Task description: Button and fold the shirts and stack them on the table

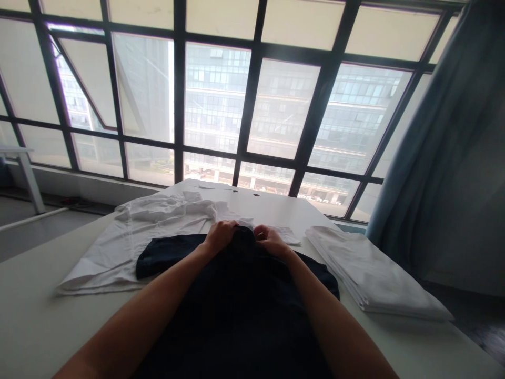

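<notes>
A dark navy shirt [244, 305] lies spread on the white table, its collar at the far end and a short sleeve out to each side. My left hand [221, 235] is closed on the left side of the collar [243, 239]. On the collar's right side, my right hand [271, 240] has its fingers curled against the fabric, thumb and forefinger close together. Under and beyond the dark shirt, a rumpled white garment [158, 221] is spread towards the left. The undersides of both hands are hidden.
A folded stack of white cloth [374, 271] sits on the table [27, 295] to the right. Beyond the table stands a wide, dark-framed window [244, 105]. A blue-grey curtain [418, 158] hangs at the right, and another white table [27, 173] shows at far left.
</notes>
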{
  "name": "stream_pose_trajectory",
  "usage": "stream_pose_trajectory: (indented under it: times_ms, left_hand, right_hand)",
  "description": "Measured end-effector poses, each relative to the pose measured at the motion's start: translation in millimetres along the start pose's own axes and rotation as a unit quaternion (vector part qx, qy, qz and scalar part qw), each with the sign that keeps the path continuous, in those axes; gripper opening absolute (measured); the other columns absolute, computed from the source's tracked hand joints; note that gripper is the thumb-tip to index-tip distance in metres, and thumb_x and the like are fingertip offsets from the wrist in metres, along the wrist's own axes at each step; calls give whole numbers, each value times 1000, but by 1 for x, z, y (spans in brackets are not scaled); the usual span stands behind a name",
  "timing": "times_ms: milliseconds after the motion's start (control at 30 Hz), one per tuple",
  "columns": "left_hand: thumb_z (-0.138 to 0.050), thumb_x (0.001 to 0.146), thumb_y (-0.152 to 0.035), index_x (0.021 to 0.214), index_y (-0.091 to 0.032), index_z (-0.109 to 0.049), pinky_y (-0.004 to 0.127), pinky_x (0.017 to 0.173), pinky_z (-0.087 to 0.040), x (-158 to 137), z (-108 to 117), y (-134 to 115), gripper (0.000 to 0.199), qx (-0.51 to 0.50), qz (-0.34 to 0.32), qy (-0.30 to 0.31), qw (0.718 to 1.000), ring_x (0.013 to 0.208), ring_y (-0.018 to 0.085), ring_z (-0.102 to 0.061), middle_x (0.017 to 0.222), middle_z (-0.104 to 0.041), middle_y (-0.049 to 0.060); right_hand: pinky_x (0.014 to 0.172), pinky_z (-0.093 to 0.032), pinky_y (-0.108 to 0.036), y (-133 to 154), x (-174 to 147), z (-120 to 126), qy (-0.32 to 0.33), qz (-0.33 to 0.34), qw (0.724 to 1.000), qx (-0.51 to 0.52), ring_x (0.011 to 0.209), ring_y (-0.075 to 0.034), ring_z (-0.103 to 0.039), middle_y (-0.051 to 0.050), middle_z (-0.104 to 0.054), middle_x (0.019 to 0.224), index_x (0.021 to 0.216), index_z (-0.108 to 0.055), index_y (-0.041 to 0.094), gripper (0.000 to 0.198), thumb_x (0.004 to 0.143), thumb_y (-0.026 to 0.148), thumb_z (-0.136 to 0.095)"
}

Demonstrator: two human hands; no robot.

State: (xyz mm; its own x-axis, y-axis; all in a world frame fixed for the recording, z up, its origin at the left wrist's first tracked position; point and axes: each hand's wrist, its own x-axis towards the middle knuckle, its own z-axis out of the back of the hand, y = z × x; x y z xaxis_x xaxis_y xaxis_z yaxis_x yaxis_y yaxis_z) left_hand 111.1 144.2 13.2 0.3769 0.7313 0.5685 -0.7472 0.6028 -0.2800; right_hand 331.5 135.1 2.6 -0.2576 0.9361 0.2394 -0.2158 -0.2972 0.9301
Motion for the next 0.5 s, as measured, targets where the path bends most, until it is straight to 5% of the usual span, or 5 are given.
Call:
stream_pose_trajectory:
  times_ms: [133,333,400,500]
  left_hand:
    - [-52,96,-25,106,-19,-73,32,84,-52,-1,5,-3,24,20,7,5,1000,98,26,-71,102,-76,9]
    - [-52,97,-35,101,-19,-76,37,84,-52,-1,7,-3,30,36,45,9,998,93,29,-72,101,-76,13]
    - [-54,95,-42,104,-19,-75,37,87,-52,4,8,3,33,-29,54,4,998,94,29,-71,100,-76,12]
    - [-54,91,-52,110,-18,-73,35,87,-53,14,11,23,44,-181,66,30,981,96,27,-70,101,-76,10]
  right_hand:
    - [68,-47,-27,29,-1,-8,-150,56,951,-263,67,-14,-57,-2,-65,77,81,-66,18,9,75,21,-61]
    - [71,-46,-29,51,-11,-17,-83,40,895,-437,77,-20,-64,-4,-73,86,98,-72,21,25,75,27,-69]
    - [74,-48,-30,44,-7,-13,-126,19,899,-418,79,-21,-66,-6,-74,87,98,-74,21,22,79,28,-66]
    - [75,-52,-29,22,3,3,-156,-17,953,-260,81,-20,-69,-9,-75,93,106,-72,17,30,91,37,-55]
